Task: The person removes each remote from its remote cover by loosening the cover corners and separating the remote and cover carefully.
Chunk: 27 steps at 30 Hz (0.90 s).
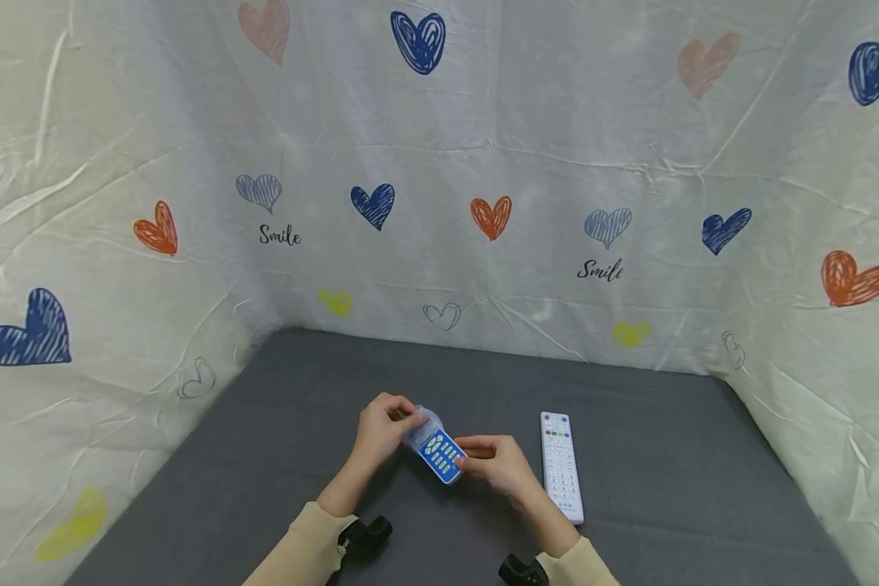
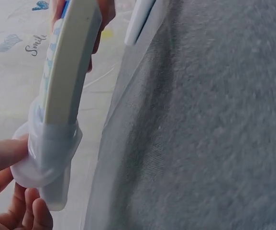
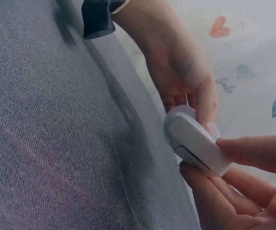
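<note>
A small remote control [image 1: 442,457] with a blue face and pale buttons is held above the table between both hands. A translucent, soft-looking cover [image 2: 42,153] wraps around its far end. My left hand [image 1: 385,425] pinches this cover between thumb and fingers. At the near end, my right hand [image 1: 500,464] grips the remote's body by its edges, thumb on one side and fingers on the other. In the right wrist view the white back of the remote [image 3: 197,143] shows, with a dark slot along one side. How far the cover reaches over it I cannot tell.
A long white remote control [image 1: 561,468] with several small buttons lies on the dark grey cloth [image 1: 666,472], right of the right hand. White curtains [image 1: 542,163] printed with hearts surround the table at the back and sides. Black wrist cameras [image 1: 366,533] sit at both cuffs.
</note>
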Available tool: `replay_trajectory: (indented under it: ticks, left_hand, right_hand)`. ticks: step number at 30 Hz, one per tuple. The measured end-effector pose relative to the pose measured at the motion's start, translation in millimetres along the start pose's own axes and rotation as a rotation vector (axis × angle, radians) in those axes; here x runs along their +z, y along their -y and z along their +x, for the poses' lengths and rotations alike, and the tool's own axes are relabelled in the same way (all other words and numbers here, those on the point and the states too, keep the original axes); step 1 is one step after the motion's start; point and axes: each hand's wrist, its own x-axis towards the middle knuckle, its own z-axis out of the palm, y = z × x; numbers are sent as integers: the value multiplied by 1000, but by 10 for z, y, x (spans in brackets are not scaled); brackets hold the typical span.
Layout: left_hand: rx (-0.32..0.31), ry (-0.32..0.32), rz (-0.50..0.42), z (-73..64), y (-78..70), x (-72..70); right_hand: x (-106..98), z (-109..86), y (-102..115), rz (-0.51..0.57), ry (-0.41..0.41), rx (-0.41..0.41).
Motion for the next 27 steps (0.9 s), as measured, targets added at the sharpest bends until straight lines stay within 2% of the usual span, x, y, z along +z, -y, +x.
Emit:
replay_trajectory:
  ticks: [6, 13, 18, 27]
  left_hand:
    - [-19, 29, 16, 37, 9, -18]
    - [-36, 46, 26, 58, 16, -6]
    - [-36, 20, 24, 62, -4, -15]
    - [-59, -12, 43, 78, -13, -39]
  right_hand:
    - [1, 2, 28, 5, -3, -1]
    - [36, -125, 256, -6, -6, 1]
    - [58, -169, 332, -15, -16, -14]
    - [65, -155, 333, -35, -39, -25]
